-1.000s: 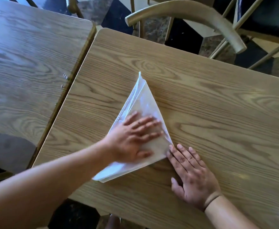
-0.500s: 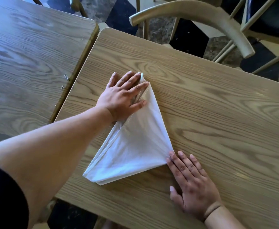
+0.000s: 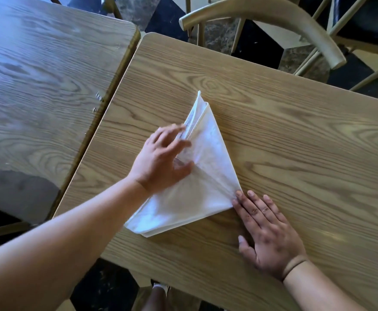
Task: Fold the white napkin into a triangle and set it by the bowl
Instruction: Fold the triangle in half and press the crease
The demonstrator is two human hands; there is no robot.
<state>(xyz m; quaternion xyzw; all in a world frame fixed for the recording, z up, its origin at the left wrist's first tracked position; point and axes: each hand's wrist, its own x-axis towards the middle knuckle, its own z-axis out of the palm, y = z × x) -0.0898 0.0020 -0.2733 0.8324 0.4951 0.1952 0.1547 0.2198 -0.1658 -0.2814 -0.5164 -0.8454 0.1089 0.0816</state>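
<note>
The white napkin (image 3: 202, 176) lies on the wooden table (image 3: 295, 142) folded into a layered triangle, its long point aimed away from me. My left hand (image 3: 163, 158) rests flat on the napkin's left edge, fingers spread and blurred with motion. My right hand (image 3: 266, 234) lies flat on the table with its fingertips pressing the napkin's right corner. Neither hand grips anything. No bowl is in view.
A second wooden table (image 3: 38, 86) stands close on the left, separated by a narrow gap. A curved-back wooden chair (image 3: 273, 21) sits beyond the far edge. The table's near edge runs just below my right wrist.
My left hand slid up from the napkin's middle to its far tip, then came back down along the left edge. My right hand stayed on the right corner.
</note>
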